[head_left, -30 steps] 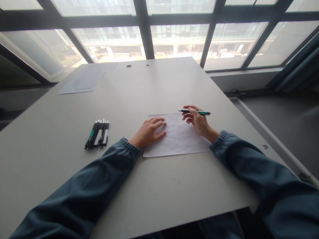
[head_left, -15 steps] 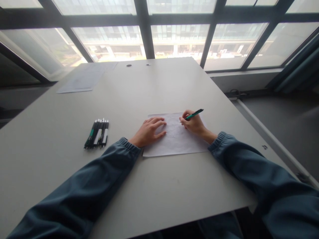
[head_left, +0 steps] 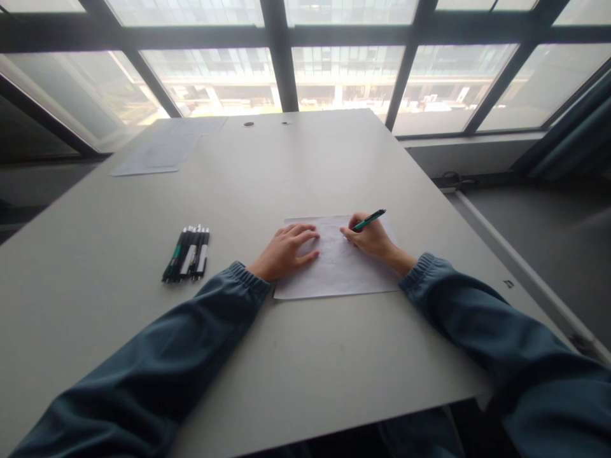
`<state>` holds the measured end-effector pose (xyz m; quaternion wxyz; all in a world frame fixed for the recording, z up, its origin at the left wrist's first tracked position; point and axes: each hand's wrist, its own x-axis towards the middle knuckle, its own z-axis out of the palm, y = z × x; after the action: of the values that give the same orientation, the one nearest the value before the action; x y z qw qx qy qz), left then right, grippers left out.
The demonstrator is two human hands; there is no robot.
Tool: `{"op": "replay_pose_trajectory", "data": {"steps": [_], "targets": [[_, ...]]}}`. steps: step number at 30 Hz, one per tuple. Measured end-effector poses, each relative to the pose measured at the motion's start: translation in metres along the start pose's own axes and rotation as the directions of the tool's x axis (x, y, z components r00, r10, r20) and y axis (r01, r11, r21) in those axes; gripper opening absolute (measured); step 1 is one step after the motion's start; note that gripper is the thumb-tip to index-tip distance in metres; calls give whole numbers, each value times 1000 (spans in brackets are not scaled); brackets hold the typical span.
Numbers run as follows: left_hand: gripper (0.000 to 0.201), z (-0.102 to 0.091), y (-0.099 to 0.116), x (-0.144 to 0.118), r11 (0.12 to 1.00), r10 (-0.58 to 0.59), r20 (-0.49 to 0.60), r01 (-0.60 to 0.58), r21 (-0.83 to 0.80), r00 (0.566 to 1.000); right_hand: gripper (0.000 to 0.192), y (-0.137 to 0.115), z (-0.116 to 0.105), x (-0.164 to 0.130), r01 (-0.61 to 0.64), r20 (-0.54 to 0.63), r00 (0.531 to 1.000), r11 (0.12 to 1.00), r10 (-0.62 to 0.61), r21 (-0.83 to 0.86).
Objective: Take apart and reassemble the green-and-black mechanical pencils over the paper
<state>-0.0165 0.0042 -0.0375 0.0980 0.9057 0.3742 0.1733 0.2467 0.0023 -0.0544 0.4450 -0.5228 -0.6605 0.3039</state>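
A sheet of white paper (head_left: 344,277) with faint marks lies on the white table in front of me. My left hand (head_left: 289,250) rests flat on its left part, fingers spread. Over the upper right part of the sheet, my right hand (head_left: 370,236) grips a green and black pen (head_left: 370,219). The pen slants, its back end pointing up and right, and its tip is at or just above the paper; which one I cannot tell. Left of my left hand, several black, white and green pens (head_left: 188,256) lie side by side in a bunch.
The white table (head_left: 305,356) reaches to a large window with dark frames. More paper sheets (head_left: 157,152) lie at its far left corner. Two small round fittings are near the far edge, with a small dark mark (head_left: 508,284) by the right edge.
My right hand with the pen has moved slightly to the left across the sheet. The left hand stays in place on the paper.
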Motion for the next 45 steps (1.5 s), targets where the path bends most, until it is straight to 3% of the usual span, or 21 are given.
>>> {"op": "replay_pose_trajectory", "data": {"steps": [10,16,18,23,25,28,31,36,39,42,45], "targets": [[39,-1,0,0,1000,1,-1,-1,-5,1000,24,-1,1,2,-12,-61,998,999,9,-52],[39,-1,0,-1,1000,-1,1,1,4,1000,33,-9,-2,0,43,-263,965,995,-20,85],[38,-1,1,-1,1000,0,-2,0,-4,1000,31,-14,-3,-2,70,-272,962,990,-34,123],[41,-3,2,-1,1000,-6,-11,6,-22,1000,27,-24,-2,-5,43,-88,996,952,-17,302],[43,-4,3,-1,999,-11,-30,10,-32,999,24,-25,-2,-5,31,-82,997,933,-1,359],[43,-5,3,-2,997,-32,-131,23,-74,991,15,-29,-3,-7,15,-84,996,917,20,399],[40,-7,4,-3,990,-39,-251,3,-143,967,19,-35,-4,-12,-27,50,999,899,6,436],[45,-7,6,-3,975,45,-284,-104,-194,958,26,-46,-1,-19,-131,330,942,844,-57,520],[29,-7,8,-3,972,77,-299,-138,-189,951,33,-46,0,-20,-195,413,908,806,-68,559],[20,-9,10,-3,977,52,-366,-122,-172,929,41,-43,0,-17,-281,432,902,739,-14,612],[18,-10,11,-2,981,29,-435,-110,-161,900,48,-38,-2,-13,-365,415,908,599,59,713]]}}
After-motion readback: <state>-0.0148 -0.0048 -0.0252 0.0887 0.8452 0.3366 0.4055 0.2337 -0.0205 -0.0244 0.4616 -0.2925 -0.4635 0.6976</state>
